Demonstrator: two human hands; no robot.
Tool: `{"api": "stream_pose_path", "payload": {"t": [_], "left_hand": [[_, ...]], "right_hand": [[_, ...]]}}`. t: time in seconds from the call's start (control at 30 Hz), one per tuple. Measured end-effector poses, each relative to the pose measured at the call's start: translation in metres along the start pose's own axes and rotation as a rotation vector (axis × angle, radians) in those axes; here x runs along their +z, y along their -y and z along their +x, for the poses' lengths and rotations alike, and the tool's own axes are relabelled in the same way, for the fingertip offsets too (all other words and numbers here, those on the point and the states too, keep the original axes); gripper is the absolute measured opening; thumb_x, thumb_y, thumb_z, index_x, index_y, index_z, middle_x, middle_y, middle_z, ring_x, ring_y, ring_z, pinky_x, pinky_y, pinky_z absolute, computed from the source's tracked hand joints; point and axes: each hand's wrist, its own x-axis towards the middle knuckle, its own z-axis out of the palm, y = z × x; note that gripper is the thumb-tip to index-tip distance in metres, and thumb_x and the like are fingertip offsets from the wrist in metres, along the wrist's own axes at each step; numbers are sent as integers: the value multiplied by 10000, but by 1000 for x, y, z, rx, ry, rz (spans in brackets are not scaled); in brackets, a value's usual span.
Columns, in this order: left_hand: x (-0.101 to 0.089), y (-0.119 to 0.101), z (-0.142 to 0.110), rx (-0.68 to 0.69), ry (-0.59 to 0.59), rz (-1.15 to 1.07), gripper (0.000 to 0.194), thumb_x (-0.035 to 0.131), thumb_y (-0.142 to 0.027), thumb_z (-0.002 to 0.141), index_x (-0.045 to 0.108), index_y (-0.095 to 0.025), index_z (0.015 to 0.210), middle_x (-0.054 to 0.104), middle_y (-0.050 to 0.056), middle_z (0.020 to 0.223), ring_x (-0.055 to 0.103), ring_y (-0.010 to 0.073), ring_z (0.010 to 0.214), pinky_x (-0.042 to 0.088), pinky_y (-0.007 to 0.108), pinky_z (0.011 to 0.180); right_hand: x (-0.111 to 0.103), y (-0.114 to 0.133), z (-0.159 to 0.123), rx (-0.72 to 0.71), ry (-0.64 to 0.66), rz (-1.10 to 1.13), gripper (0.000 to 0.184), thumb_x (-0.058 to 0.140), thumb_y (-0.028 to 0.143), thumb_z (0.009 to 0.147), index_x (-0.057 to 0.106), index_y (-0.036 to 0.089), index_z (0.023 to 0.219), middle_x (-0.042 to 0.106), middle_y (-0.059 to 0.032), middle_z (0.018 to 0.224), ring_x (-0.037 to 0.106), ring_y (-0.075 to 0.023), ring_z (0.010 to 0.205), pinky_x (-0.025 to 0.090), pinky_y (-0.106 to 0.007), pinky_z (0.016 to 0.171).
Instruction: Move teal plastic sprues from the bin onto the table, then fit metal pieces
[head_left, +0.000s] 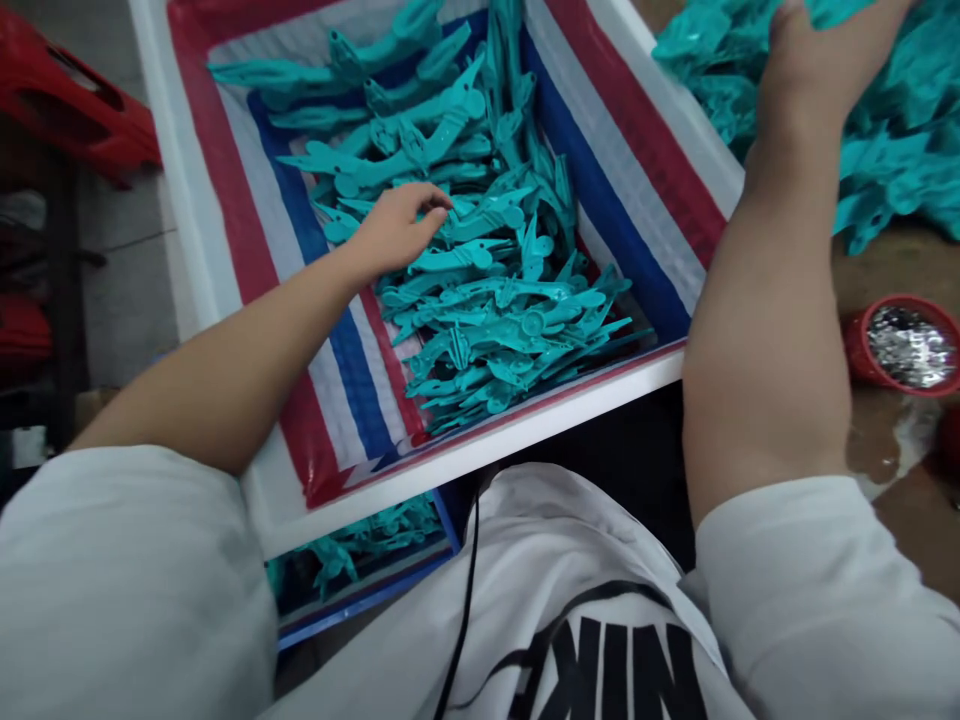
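My left hand [405, 226] is over a striped, lined box [300, 440] heaped with teal plastic pieces [517, 320] that look like clothes pegs or peg halves. Its fingers are curled towards the thumb, close against the heap; whatever they may hold is hidden. At the upper right, my right hand [817, 65] reaches over a loose pile of similar teal pieces [900, 165]. The thumb stands apart from the fingers, which the top edge of the picture partly cuts off. No piece shows in its grasp.
A red bowl [855, 345] of small shiny metal parts [911, 345] sits on the brown worktop [900, 520] at right. Below the striped box is a blue crate [367, 600] with more teal pieces. A red plastic stool [82, 110] stands at upper left. A black cord [465, 610] hangs down my shirt.
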Motion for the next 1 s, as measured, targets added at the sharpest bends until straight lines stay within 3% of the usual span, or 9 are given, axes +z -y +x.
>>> {"api": "stream_pose_path", "payload": {"t": [0.07,0.13,0.23,0.43,0.53,0.7,0.77,0.9,1.0], "left_hand": [[13,11,-8,-131,50,222,487,607,-395,1259,717,-44,1578,743,172,1611,655,338,1475,472,570,1389],[30,19,-17,-243,140,422,455,547,-171,1209,710,-34,1611,713,240,1652,654,391,1535,502,582,1334],[59,25,-22,-206,268,580,556,579,-55,1117,689,-78,1662,644,270,1741,554,434,1652,461,626,1326],[96,19,1,-198,269,744,602,640,-59,1063,675,-50,1664,669,344,1654,547,518,1589,450,669,1240],[81,3,8,-141,275,775,454,534,-29,1106,779,-64,1486,767,310,1493,596,454,1518,399,656,1270],[6,-50,-9,15,153,798,355,674,-144,1070,834,-153,1387,800,246,1412,580,456,1512,435,630,1249],[-20,-70,-28,64,-2,736,375,703,-161,1047,860,-237,1378,799,195,1418,609,451,1515,431,652,1305],[-29,-92,-58,-91,-649,199,608,746,-283,1074,679,-281,1679,545,205,1781,412,465,1759,285,720,1483],[-14,-98,-60,-163,-629,-418,898,824,-439,1047,411,-295,1831,458,232,1838,582,445,1654,542,713,1345]], "right_hand": [[12,1,-15,-5,-532,-334,338,653,364,1061,965,243,1112,666,-9,1735,355,-442,1772,574,-389,1066],[43,11,-37,-13,-699,-547,737,777,341,1054,672,148,1758,421,-131,1948,301,-459,1853,331,-498,1445],[89,31,-71,-108,-541,-671,907,669,468,1163,325,180,1951,239,-135,2008,232,-420,1884,198,-556,1551],[124,27,-92,-337,-190,-719,573,676,309,1157,608,174,1709,530,-161,1790,441,-357,1633,441,-607,1416],[138,16,-86,-396,78,-738,534,729,449,1164,672,244,1654,606,-129,1727,434,-372,1623,439,-645,1384],[172,17,-101,-422,695,-752,918,1081,395,851,724,277,1689,747,-105,1669,642,-433,1579,571,-510,1293],[182,19,-111,-474,720,-753,891,1043,336,889,714,277,1715,850,-95,1498,790,-378,1399,648,-419,1162],[191,18,-118,-474,581,-468,759,814,339,1115,570,203,1821,756,-163,1656,784,-333,1445,601,-450,1271],[201,14,-124,-519,492,-322,920,869,410,1083,458,189,1876,622,-226,1778,662,-372,1611,520,-551,1385]]}}
